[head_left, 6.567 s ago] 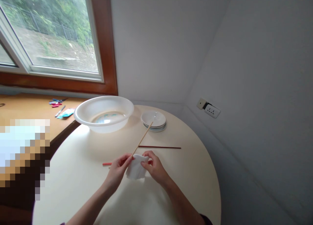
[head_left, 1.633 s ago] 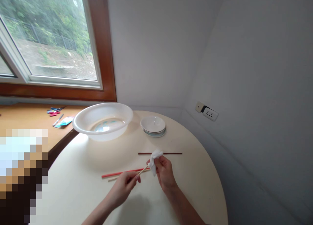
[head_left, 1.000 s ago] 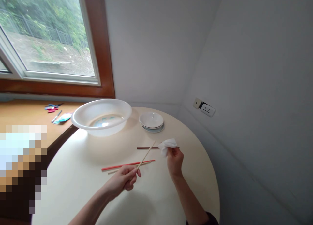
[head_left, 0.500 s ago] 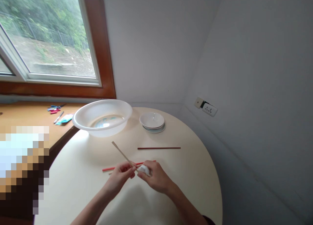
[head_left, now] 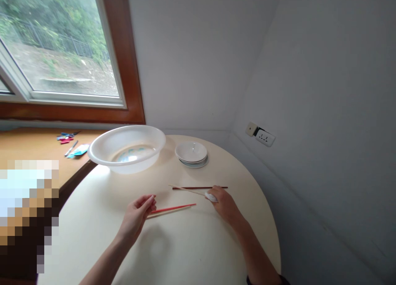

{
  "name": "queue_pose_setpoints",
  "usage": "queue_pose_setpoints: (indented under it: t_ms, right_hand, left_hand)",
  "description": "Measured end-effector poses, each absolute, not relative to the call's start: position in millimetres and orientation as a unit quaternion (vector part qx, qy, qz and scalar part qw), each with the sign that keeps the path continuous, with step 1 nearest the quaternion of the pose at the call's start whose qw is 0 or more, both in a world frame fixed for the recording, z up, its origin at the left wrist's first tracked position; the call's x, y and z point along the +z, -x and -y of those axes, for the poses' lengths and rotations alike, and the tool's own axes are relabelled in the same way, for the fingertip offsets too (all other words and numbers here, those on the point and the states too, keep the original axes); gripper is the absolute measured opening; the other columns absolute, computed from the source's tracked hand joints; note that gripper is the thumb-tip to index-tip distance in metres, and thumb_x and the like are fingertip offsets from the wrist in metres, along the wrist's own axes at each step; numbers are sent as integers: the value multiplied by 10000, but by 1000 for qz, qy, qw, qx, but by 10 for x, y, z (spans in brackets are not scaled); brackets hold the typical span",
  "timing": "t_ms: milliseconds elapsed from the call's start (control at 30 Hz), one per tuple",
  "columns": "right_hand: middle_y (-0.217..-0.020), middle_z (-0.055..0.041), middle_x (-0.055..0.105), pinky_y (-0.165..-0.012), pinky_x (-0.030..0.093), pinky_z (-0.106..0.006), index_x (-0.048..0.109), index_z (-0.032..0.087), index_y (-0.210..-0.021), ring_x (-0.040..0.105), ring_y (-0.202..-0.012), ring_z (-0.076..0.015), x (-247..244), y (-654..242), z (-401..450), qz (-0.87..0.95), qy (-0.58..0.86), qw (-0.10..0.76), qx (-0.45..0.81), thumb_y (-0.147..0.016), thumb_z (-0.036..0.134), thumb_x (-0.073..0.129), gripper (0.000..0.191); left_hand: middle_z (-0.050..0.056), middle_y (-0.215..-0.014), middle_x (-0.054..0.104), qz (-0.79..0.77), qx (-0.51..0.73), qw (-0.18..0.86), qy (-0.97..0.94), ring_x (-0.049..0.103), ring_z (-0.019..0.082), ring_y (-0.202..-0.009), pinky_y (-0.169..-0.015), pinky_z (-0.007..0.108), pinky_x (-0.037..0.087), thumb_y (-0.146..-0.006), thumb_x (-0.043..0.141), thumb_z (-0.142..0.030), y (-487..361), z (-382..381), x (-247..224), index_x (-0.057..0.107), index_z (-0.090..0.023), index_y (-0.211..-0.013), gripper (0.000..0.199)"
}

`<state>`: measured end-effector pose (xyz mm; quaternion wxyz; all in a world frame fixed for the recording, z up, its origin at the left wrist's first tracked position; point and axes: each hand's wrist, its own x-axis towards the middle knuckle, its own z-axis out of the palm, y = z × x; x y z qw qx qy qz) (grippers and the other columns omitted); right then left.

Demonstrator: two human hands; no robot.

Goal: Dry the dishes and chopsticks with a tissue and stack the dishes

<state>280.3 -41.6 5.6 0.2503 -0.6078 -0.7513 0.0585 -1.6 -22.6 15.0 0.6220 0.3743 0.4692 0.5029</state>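
right hand (head_left: 223, 202): closed on white cloth (head_left: 211, 197) and pale chopstick (head_left: 187, 189) | left hand (head_left: 138, 213): loosely open, empty (fingertips over red chopstick (head_left: 173, 208)) | round table (head_left: 192, 252)

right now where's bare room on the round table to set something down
Bare patches: the near edge of the round table between the two forearms, and the right side beyond the right hand. Crowded: the middle, where the red chopstick, dark chopstick and left hand lie, and the back, with the basin and stacked plates.
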Motion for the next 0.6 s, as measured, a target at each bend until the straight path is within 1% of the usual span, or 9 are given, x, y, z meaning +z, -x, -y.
queue_pose_setpoints:
  t_ms: [133,233,300,400,467,533,600]
  right_hand:
    - [-740,-22,549,-666,364,-230,607,176,-695,504,-740,-150,-3,-3055,352,741,638,207,42,-741,-3,425,259]
    - [-747,-14,548,-669,369,-218,618,186,-711,510,-756,-143,-37,-3102,318,745,639,192,32,-748,-9,419,281]
    - [-771,-16,561,-688,381,-219,627,195,-756,520,-786,-146,-77,-3097,288,743,642,190,15,-759,1,437,271]
    - [-829,-28,588,-722,406,-233,628,202,-826,532,-836,-163,-166,-3064,233,729,654,203,-17,-785,73,515,176]
    - [-866,-37,604,-733,421,-245,622,205,-851,537,-865,-176,-228,-3026,200,722,658,212,-34,-785,135,573,108]
    - [-885,-41,613,-734,431,-253,618,206,-863,541,-884,-185,-276,-2978,173,722,657,212,-45,-779,167,605,93]
    - [-879,-43,616,-715,436,-257,616,207,-856,546,-881,-189,-306,-2928,151,723,657,204,-56,-784,171,602,81]
  left_hand:
    - [8,-606,581,-491,513,572,-410,520,122,-603,-611,241,436,-523,766,-477,69,190,108,656,-122,-730,425]
    - [19,-595,589,-519,509,490,-481,526,144,-596,-601,264,437,-585,705,-506,129,168,110,662,-129,-745,411]
    - [38,-628,620,-541,494,429,-528,541,164,-610,-595,277,439,-620,660,-517,187,145,125,665,-143,-747,396]
    - [61,-719,661,-565,438,348,-606,564,185,-642,-619,295,453,-665,596,-514,307,98,120,674,-168,-756,367]
    - [58,-743,654,-571,383,302,-660,549,174,-600,-616,303,457,-684,557,-506,411,67,73,686,-180,-766,361]
    - [64,-786,641,-571,332,279,-697,539,166,-576,-609,306,461,-683,532,-497,524,49,-8,700,-182,-797,374]
    - [82,-866,632,-566,296,279,-717,564,180,-626,-636,310,469,-687,516,-486,628,49,-102,706,-181,-849,394]
